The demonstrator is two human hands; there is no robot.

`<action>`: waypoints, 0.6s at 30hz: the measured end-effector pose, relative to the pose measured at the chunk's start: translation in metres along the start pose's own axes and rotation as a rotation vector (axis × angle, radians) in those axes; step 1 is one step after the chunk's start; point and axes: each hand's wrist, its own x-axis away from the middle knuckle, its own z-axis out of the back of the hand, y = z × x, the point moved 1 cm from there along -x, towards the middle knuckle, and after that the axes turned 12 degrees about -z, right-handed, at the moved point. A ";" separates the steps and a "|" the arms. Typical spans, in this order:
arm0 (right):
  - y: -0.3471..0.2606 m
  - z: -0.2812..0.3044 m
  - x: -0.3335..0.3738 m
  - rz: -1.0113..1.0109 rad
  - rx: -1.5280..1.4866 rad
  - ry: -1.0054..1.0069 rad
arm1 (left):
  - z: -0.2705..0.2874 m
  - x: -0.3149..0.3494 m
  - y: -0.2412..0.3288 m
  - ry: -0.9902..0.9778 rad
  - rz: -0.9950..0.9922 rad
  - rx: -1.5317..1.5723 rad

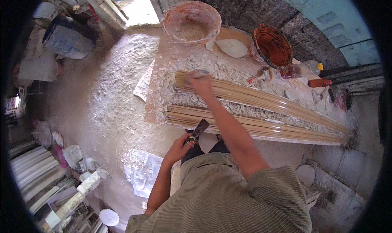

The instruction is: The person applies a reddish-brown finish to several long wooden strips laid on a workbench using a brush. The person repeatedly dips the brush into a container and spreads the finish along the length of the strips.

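My left hand (178,148) is closed round the handle of a dark, flat-bladed scraper (200,129), held at the table's near edge by the end of the nearer wooden moulding (245,125). My right hand (200,85) reaches over to the left end of the farther moulding (261,95) and rests on its top. Motion blurs its fingers, which close on a greyish-green piece (201,73) whose kind I cannot make out. Both mouldings are long, tan and grooved, lying side by side with a gap between them.
White, flaky residue covers the worktable (163,61). At its back stand a pale basin (192,22), an orange-stained bucket (272,46), a clear bottle with a yellow cap (312,67) and a small red-brown bottle (319,83). A plastic sheet (143,173) lies on the floor; pale strips (34,171) are stacked at left.
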 end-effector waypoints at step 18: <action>-0.104 -0.001 0.044 -0.158 -0.759 -0.613 | 0.040 -0.022 -0.033 0.160 -0.081 -0.142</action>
